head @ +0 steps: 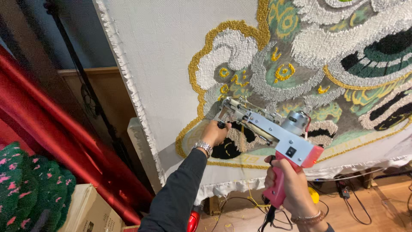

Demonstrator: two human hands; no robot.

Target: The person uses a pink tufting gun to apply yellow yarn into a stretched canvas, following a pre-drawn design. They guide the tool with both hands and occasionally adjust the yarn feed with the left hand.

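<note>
- The tufting gun point(274, 129) has a pale grey metal body, a round silver motor on top, a black switch and a pink pistol handle.
- Its nose presses against the stretched white cloth point(167, 51) near the lower left corner, on a gold-outlined tufted design point(300, 56).
- The left hand point(213, 133) is wrapped around the front grip.
- The right hand point(287, 184) is clenched on the pink handle.
- A black cord hangs below the handle.
</note>
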